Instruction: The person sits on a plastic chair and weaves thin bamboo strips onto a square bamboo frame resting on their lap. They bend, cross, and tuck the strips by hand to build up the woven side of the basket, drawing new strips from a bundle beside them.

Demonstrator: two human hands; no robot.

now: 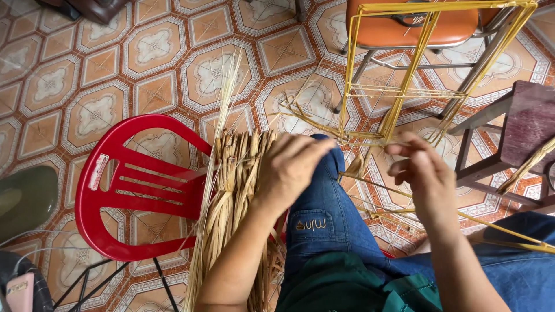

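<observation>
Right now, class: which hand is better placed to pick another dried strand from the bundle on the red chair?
The left hand: it hovers beside the bundle of dried strands on the red chair. The right hand is at the yellow frame, farther away.

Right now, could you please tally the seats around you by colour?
Red plastic chair: 1
Orange cushioned metal-legged chair: 1
Dark brown wooden stool: 1
Total: 3

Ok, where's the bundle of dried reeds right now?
In the head view, the bundle of dried reeds lies on the red plastic chair, just under the left hand.
</observation>
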